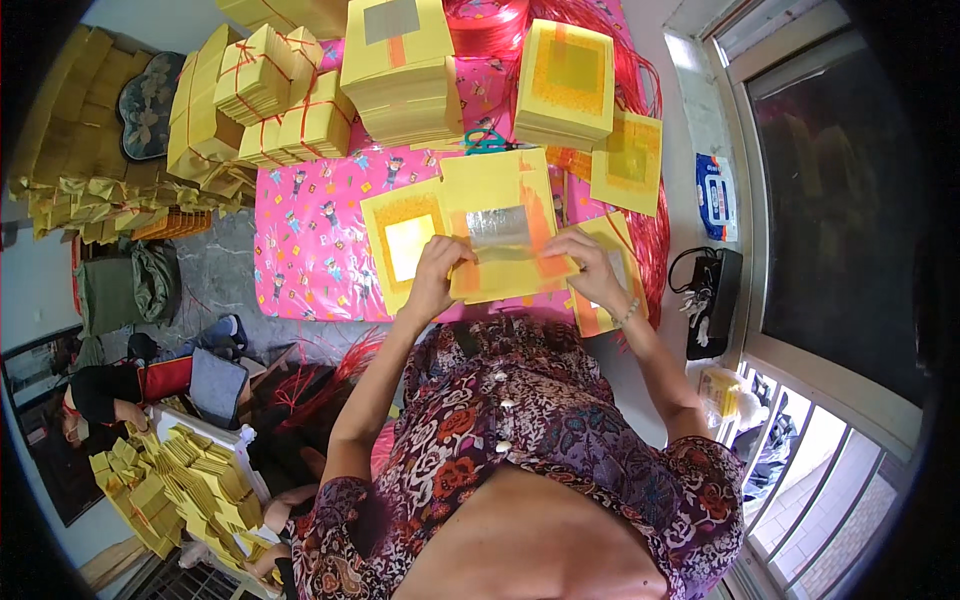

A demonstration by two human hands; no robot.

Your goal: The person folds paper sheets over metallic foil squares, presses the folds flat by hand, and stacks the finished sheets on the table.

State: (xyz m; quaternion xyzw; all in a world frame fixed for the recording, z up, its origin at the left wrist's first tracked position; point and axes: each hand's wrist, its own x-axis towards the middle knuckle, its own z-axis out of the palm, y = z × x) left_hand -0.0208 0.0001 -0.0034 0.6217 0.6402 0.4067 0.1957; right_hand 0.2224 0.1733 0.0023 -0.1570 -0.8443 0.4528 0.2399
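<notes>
- Left hand (437,276): pinching sheet (505,245) at near left edge.
- Right hand (594,268): gripping its near right edge.
- Sheet sits between hands, over pink cloth (310,245), overlapping second sheet (377,235) at left.
- Scissors (487,141) just past far edge; stack (564,85) beyond far right corner.

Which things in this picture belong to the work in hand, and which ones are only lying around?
Seem to belong:
yellow sheet, held by left hand and right hand
yellow stacks
red strands
teal-handled scissors, perhaps

Probably only lying around:
blue-white packet
dark patterned cushion
olive-green cloth
</notes>
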